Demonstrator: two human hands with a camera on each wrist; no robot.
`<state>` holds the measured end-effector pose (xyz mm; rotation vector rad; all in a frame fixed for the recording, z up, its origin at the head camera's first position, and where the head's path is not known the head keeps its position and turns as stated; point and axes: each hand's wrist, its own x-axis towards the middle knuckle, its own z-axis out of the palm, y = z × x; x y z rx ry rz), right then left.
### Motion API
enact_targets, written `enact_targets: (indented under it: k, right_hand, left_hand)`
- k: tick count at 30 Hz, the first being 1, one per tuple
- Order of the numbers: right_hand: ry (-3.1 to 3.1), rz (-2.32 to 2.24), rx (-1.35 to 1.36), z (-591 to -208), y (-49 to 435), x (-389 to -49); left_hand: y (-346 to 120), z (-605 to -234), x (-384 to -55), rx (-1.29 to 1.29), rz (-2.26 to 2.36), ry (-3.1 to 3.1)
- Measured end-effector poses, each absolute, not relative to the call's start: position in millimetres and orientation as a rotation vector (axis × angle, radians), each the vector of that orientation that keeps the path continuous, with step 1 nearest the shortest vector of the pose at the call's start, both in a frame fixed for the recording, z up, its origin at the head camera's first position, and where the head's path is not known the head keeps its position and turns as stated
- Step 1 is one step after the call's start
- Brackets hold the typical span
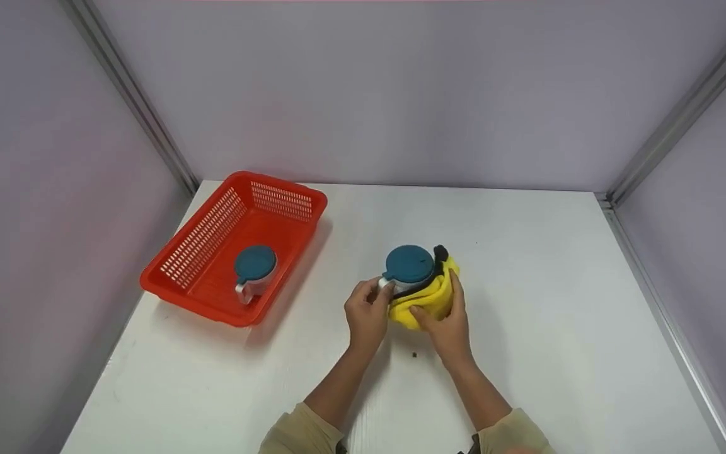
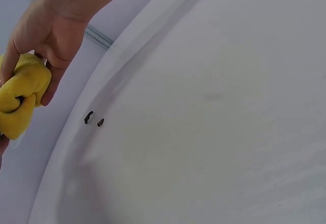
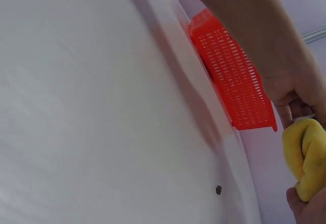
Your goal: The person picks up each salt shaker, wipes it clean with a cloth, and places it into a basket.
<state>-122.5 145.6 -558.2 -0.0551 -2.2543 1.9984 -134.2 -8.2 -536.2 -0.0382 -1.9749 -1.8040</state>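
Observation:
A cup with a blue lid (image 1: pixel 409 263) is held up over the table between both hands. My left hand (image 1: pixel 368 315) pinches its white handle. With my right hand (image 1: pixel 450 321) I grip a yellow cloth (image 1: pixel 423 306) with dark edging, bunched around the cup's right and near sides. The cloth hides most of the cup's body. From below, the left wrist view shows the folded yellow cloth (image 2: pixel 25 86) gripped by the right hand (image 2: pixel 51 38). In the right wrist view the left hand's fingers (image 3: pixel 284 113) are close by the cloth (image 3: pixel 305 155).
A red plastic basket (image 1: pixel 303 252) stands at the table's left, holding a second blue-lidded cup (image 1: pixel 256 268). Small dark bits (image 1: pixel 414 355) lie on the white table (image 1: pixel 558 315) near my hands. Pale panels (image 1: pixel 401 94) enclose the back and sides.

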Motion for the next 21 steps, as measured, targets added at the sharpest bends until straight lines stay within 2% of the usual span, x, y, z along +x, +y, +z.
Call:
enact_targets:
  k: [8, 21]
  right_hand:
    - [-2.228, 2.221, -0.171, -563, 158, -123]
    - [-1.995, 2.577, -0.276, -558, 167, -128]
  left_hand:
    - [-17, -527, -131, -0.03, -2.004, -1.995]
    - [-18, -528, -134, -0.048, -2.004, -2.063]
